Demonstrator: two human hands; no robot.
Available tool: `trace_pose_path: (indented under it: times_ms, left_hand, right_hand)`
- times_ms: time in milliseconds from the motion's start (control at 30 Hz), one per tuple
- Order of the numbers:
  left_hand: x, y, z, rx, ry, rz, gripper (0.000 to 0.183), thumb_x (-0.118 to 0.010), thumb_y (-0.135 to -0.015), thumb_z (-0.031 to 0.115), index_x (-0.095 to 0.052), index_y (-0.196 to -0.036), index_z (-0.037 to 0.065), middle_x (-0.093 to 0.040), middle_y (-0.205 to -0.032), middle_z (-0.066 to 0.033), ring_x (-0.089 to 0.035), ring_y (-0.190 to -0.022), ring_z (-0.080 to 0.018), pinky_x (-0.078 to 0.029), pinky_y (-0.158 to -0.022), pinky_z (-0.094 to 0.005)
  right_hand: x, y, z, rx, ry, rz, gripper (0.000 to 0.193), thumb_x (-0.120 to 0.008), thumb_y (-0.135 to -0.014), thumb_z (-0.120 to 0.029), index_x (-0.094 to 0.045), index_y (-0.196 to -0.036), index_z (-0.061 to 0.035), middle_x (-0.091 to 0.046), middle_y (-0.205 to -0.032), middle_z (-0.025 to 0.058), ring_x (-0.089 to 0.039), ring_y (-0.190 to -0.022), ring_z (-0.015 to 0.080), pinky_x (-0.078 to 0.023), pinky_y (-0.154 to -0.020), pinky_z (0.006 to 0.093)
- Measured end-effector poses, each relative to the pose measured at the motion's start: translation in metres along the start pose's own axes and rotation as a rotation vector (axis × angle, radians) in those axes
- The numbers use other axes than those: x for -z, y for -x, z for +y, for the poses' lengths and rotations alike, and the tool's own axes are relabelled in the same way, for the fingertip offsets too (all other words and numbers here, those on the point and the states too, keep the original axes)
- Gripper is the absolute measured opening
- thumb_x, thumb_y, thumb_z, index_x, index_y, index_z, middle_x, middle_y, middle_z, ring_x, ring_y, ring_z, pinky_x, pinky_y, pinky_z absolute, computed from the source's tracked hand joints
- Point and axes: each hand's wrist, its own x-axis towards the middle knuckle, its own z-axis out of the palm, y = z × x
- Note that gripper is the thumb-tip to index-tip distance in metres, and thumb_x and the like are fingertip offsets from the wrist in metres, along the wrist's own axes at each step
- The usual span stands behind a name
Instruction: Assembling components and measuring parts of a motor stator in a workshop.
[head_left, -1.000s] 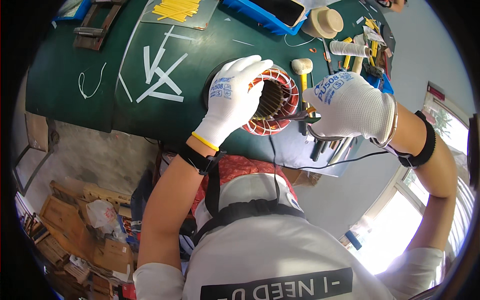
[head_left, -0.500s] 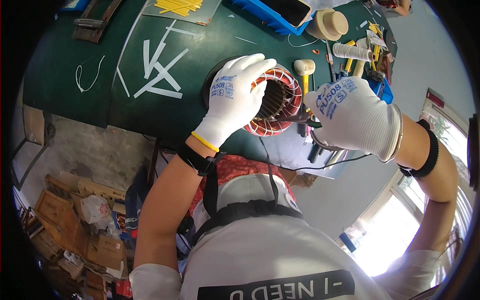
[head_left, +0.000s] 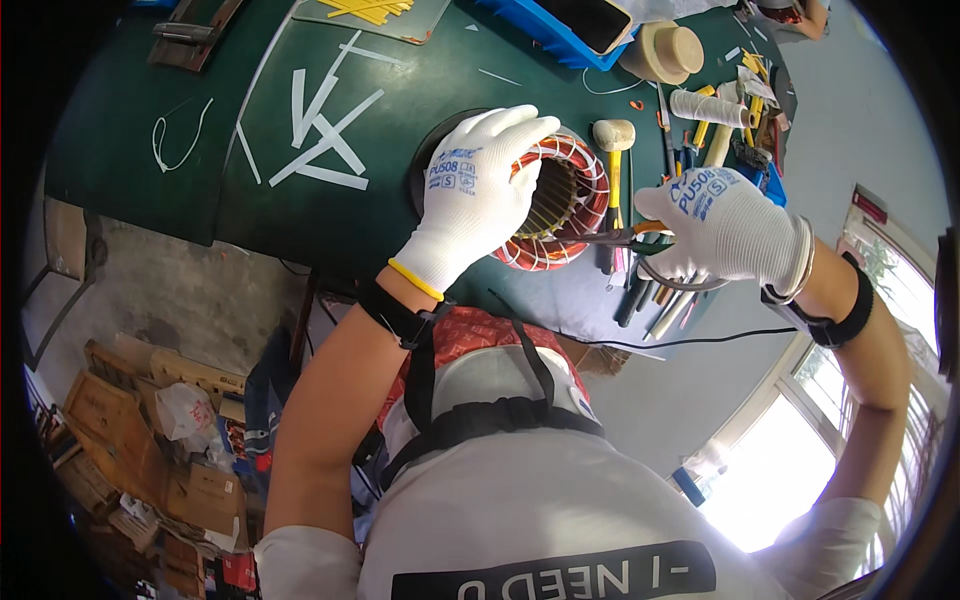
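Observation:
A motor stator [head_left: 590, 190] with copper-red windings laced in white cord sits on the green table, its slotted bore facing up. My left hand [head_left: 485, 175], in a white glove, is curled over the stator's left rim, the thumb at the bore's edge. My right hand [head_left: 725, 225], gloved too, grips scissors [head_left: 620, 237] by their looped handles. Their dark blades point left, with the tips at the near part of the winding ring. Whether the tips touch the cord, I cannot tell.
Beyond the stator lies a mallet [head_left: 614, 140]. Right of it are a cord spool [head_left: 710, 108] and assorted tools. A blue tray [head_left: 560, 35] with a phone and a cream stepped block [head_left: 662, 52] stand at the back. White paper strips [head_left: 330, 135] lie left.
My right hand has drawn the scissors a little to the right, and more of their handles shows. My left hand stays on the stator.

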Motion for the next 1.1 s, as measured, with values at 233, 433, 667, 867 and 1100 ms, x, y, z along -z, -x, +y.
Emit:
trace_pose_path:
  times_ms: [233, 433, 667, 867, 1100]
  left_hand:
    - [0.0, 0.0, 0.0, -0.012, -0.003, 0.001, 0.04, -0.065, -0.086, 0.007, -0.066, -0.126, 0.014, -0.062, -0.131, -0.0104, -0.056, -0.121, -0.0314, -0.045, -0.105, -0.0416]
    - [-0.001, 0.0, 0.001, -0.001, -0.017, -0.001, 0.04, -0.065, -0.086, 0.008, -0.065, -0.126, 0.014, -0.061, -0.131, -0.01, -0.056, -0.121, -0.0312, -0.044, -0.106, -0.0417]
    - [0.0, 0.001, 0.001, 0.0, -0.012, 0.0, 0.039, -0.065, -0.086, 0.008, -0.066, -0.125, 0.014, -0.061, -0.132, -0.0097, -0.056, -0.121, -0.0311, -0.044, -0.106, -0.0418]
    - [-0.002, 0.0, 0.0, -0.036, -0.026, 0.058, 0.038, -0.07, -0.082, 0.007, -0.067, -0.119, 0.012, -0.065, -0.124, -0.01, -0.059, -0.115, -0.0317, -0.047, -0.101, -0.0422]
    - [0.001, 0.002, 0.002, 0.01, -0.007, 0.009, 0.04, -0.065, -0.085, 0.006, -0.066, -0.125, 0.013, -0.062, -0.131, -0.0099, -0.056, -0.121, -0.0313, -0.044, -0.105, -0.0409]
  right_hand:
    - [-0.006, 0.003, -0.001, 0.003, 0.003, 0.036, 0.056, -0.066, -0.089, -0.041, -0.056, -0.13, -0.005, -0.068, -0.091, 0.0149, -0.07, -0.089, 0.0292, -0.056, -0.078, 0.0407]
    - [-0.014, 0.007, 0.0, 0.014, -0.008, 0.098, 0.058, -0.068, -0.087, -0.04, -0.055, -0.131, -0.0044, -0.069, -0.095, 0.0163, -0.069, -0.092, 0.0315, -0.055, -0.081, 0.0412]
    - [-0.02, 0.005, 0.0, 0.021, -0.02, 0.106, 0.062, -0.072, -0.086, -0.039, -0.054, -0.134, -0.0035, -0.069, -0.097, 0.0174, -0.069, -0.095, 0.0318, -0.054, -0.083, 0.0424]
    - [-0.027, 0.005, -0.002, 0.03, -0.004, 0.174, 0.062, -0.072, -0.086, -0.04, -0.055, -0.132, -0.003, -0.069, -0.099, 0.0176, -0.068, -0.096, 0.0315, -0.054, -0.084, 0.0412]
    - [-0.033, 0.01, -0.001, 0.046, -0.086, 0.273, 0.059, -0.073, -0.085, -0.038, -0.056, -0.131, -0.0048, -0.069, -0.103, 0.0159, -0.069, -0.097, 0.0314, -0.054, -0.085, 0.0415]
